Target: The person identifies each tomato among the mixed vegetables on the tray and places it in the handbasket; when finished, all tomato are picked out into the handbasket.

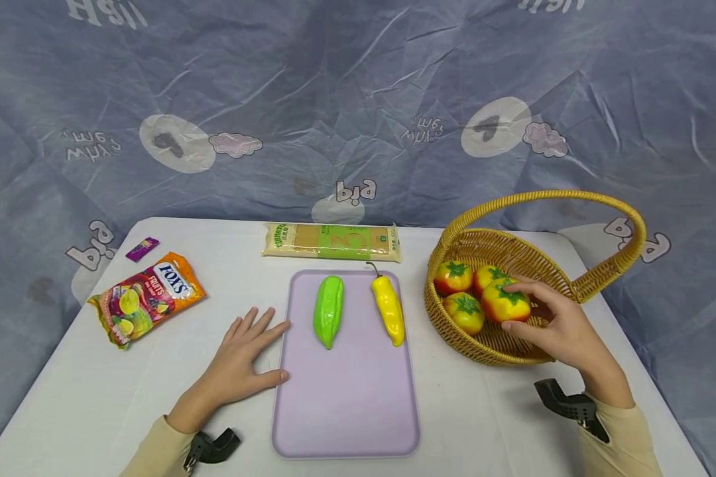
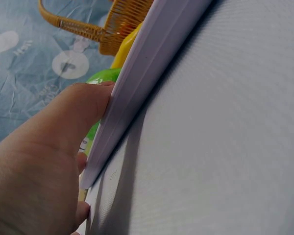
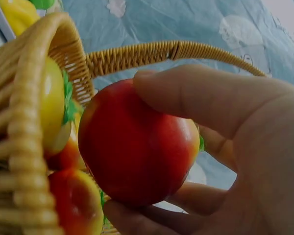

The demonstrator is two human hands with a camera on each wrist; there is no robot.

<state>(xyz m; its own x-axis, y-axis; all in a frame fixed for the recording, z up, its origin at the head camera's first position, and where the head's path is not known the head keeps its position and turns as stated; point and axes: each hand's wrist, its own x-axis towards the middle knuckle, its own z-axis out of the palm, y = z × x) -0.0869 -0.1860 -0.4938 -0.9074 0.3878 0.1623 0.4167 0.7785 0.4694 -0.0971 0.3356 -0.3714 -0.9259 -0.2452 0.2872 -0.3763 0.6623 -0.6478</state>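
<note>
My right hand (image 1: 551,318) grips a red-and-yellow tomato (image 3: 137,147) with a green leafy top, thumb on one side and fingers on the other. It is at the wicker basket (image 1: 495,354), where several similar tomatoes (image 1: 464,313) lie. My left hand (image 1: 241,364) rests with spread fingers at the left edge of the lilac tray (image 1: 346,404); in the left wrist view its thumb (image 2: 90,100) touches the rim. On the tray lie a green ribbed fruit or vegetable (image 1: 329,311), kind unclear, and a yellow chili pepper (image 1: 389,310).
A tall handle (image 1: 543,195) arches over the basket. Behind the tray lies a long pack of noodles (image 1: 332,242). At the far left are an orange-and-red candy bag (image 1: 149,298) and a small purple packet (image 1: 142,249). A grey-blue printed cloth (image 1: 310,119) hangs behind the white table.
</note>
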